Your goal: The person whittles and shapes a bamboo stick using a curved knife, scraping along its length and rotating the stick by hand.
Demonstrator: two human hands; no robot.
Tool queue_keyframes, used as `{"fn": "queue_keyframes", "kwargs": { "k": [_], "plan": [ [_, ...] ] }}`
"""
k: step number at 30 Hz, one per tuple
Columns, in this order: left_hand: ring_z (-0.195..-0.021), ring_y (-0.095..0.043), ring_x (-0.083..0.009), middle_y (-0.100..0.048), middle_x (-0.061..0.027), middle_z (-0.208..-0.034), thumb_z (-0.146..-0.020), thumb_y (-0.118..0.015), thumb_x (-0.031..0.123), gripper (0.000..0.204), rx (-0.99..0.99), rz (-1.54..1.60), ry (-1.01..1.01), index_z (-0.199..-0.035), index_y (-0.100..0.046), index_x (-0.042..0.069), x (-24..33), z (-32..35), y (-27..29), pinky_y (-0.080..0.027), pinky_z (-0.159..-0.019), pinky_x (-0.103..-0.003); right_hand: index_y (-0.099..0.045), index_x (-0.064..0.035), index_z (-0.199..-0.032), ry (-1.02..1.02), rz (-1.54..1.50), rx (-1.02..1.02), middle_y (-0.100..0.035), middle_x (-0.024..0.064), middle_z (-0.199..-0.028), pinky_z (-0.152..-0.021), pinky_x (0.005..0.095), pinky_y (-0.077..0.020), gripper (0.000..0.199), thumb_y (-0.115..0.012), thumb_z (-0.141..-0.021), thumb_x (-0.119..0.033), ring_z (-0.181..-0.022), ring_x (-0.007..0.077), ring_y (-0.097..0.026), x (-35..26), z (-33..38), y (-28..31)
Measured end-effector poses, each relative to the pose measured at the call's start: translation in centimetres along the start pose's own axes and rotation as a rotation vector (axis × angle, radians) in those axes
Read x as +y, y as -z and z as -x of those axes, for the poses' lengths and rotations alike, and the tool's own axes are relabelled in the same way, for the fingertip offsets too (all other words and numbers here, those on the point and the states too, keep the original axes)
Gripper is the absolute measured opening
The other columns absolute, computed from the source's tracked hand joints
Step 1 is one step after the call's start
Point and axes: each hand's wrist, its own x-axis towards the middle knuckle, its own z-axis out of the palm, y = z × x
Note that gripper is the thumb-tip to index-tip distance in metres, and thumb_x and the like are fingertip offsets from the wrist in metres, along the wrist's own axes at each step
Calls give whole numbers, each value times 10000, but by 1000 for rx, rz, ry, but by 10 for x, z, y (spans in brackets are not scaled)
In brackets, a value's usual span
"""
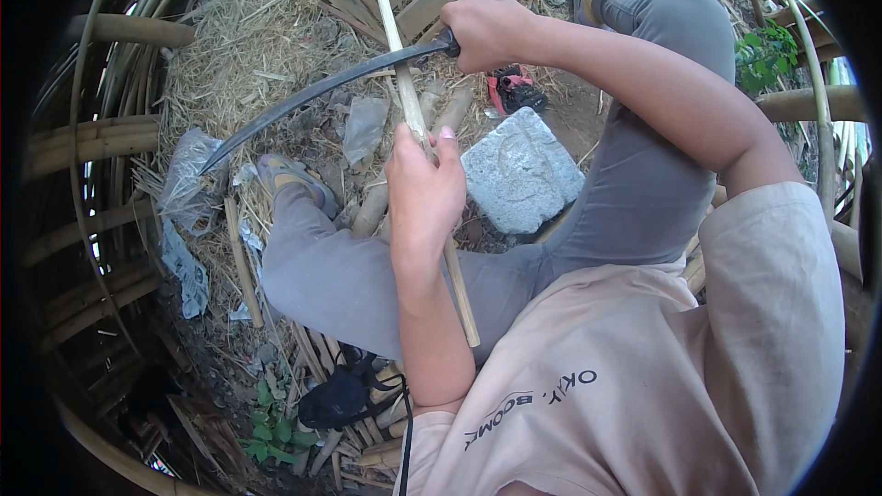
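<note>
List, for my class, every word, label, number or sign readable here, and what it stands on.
Beige T-shirt: dark printed lettering on the front, legible, but its wording is not copied here.
Pale plastic scrap: any print is too blurred to read.
No other readable text shows.

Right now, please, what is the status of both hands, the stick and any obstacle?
Right hand: grip closed on curved knife. Left hand: holding wooden stick, knife crossing it beyond the grip. Stone block lies right of left hand, clear of knife.
</note>
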Motion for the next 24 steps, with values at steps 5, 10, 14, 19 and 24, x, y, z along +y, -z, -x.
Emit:
{"fn": "queue_keyframes", "kwargs": {
  "k": [5,10,14,19,24],
  "plan": [
    [-945,-681,-470,-670,-324,-983,-969,-585,233,357,16,27,25,-1089,-535,-99,-2,0,-1,-503,-858,-508,-670,21,-834,4,10,30,-699,229,-860,-815,463,-567,251,-702,-639,-134,-893,392,-694,8,-6,-6],
    [-934,-681,-473,-672,-327,-972,-964,-586,243,370,22,2,-14,-1096,-536,-99,-4,-3,-2,-507,-851,-508,-684,26,-870,-76,42,56,-698,236,-864,-836,472,-563,274,-693,-650,-138,-900,402,-691,14,-13,0],
    [-929,-677,-479,-669,-331,-960,-971,-572,237,365,24,24,-35,-1100,-533,-102,-3,-1,-1,-504,-844,-513,-687,41,-866,-114,-3,101,-693,253,-852,-816,478,-566,267,-678,-652,-118,-877,415,-691,32,-18,-1],
    [-910,-675,-484,-664,-336,-941,-1014,-503,262,374,36,59,-27,-1098,-543,-100,-7,-1,2,-499,-821,-517,-677,67,-813,-11,-66,109,-681,272,-783,-755,477,-573,221,-641,-643,-71,-798,430,-689,14,-10,6],
    [-786,-654,-467,-665,-282,-846,-1052,-433,271,370,6,207,-6,-1031,-548,-80,-17,-12,-6,-485,-748,-521,-674,65,-790,23,-134,47,-656,277,-730,-740,474,-569,204,-622,-634,-56,-769,439,-680,14,-1,5]
  ]
}}
